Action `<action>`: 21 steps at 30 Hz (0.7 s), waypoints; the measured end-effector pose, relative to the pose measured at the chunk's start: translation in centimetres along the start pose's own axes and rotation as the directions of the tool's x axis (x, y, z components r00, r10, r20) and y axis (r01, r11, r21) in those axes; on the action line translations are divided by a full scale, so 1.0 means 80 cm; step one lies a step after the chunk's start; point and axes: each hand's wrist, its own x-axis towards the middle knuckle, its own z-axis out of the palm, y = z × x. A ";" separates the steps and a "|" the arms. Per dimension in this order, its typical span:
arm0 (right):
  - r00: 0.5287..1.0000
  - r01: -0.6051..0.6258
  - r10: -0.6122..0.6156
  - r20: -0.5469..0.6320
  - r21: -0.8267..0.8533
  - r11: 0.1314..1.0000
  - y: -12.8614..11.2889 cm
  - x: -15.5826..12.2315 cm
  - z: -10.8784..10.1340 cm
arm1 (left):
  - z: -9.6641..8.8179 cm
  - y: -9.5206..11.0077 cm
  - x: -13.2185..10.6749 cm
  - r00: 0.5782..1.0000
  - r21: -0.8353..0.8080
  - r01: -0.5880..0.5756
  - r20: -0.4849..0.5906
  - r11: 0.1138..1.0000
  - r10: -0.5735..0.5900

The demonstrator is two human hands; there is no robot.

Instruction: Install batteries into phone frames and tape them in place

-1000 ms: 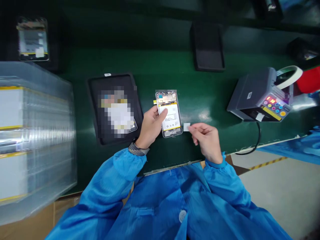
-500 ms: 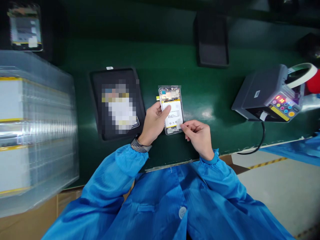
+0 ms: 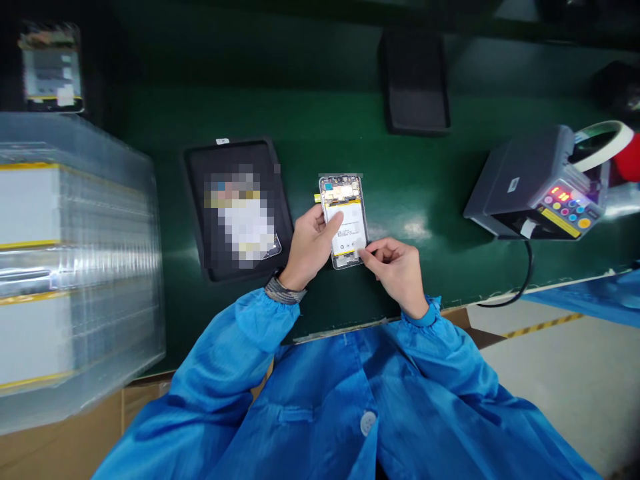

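An opened smartphone with its circuit board bare at the top and a white battery below lies near the middle of the green bench. My left hand grips it by the left edge, thumb over the battery. A small yellow tab sticks out past the phone's upper left side. At the lower right corner of the battery, my right hand is closed in a pinch, thumb and index finger touching the phone there. Whatever is between those fingertips is too small or hidden to make out.
Left of the phone lies a black tray with a pixelated device in it. Stacked clear plastic trays with white batteries fill the left edge. Another black tray sits at the back. A grey tape dispenser with lit digits stands right.
The camera view has shifted slightly, so the surroundings sit a little differently. My left hand keeps its hold on the smartphone, and my right fingertips have moved slightly inward over its lower right corner.
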 end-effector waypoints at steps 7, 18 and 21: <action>0.996 -0.029 0.026 0.083 0.030 0.999 -0.005 0.011 -0.013 | -0.003 -0.003 0.001 1.000 -0.035 0.002 0.006 0.999 -0.002; 0.850 -0.214 0.120 0.513 0.128 0.968 -0.017 0.036 -0.009 | -0.005 0.006 -0.003 0.999 -0.039 -0.019 0.025 0.999 0.020; 0.821 -0.197 0.096 0.562 0.122 0.973 -0.018 0.042 -0.009 | -0.006 0.009 -0.005 0.999 -0.017 -0.030 0.043 0.999 0.031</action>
